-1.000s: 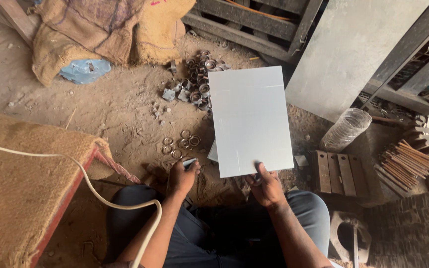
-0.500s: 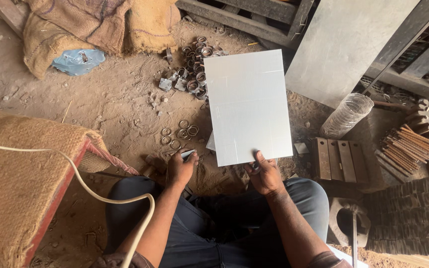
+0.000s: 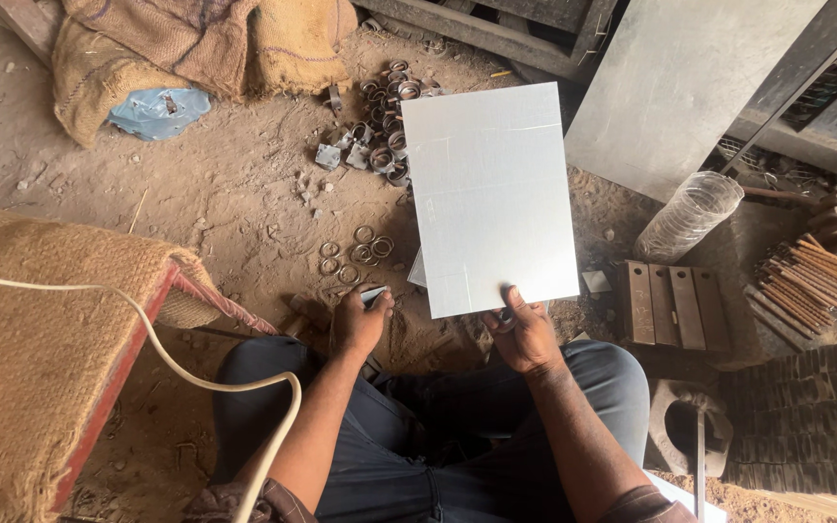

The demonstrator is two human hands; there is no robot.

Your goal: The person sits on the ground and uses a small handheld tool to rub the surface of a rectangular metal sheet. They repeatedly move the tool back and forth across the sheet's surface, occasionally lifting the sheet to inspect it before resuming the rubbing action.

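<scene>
Gripping: your right hand pinches the sheet-metal rectangle at its near edge, thumb on top, fingers clamped beneath; the sheet stands out ahead of the fingertips.
Left hand: fingers curled shut on a small metal piece.
Advice: keep fingers off the sharp corners.
Surface: sandy floor; metal rings just beyond your left fingers.
Room: burlap sacks far ahead.

We see through one head-worn camera, looking steeply down from close above (no second view shares it), over the knees to dirt floor just beyond the fingers.
</scene>
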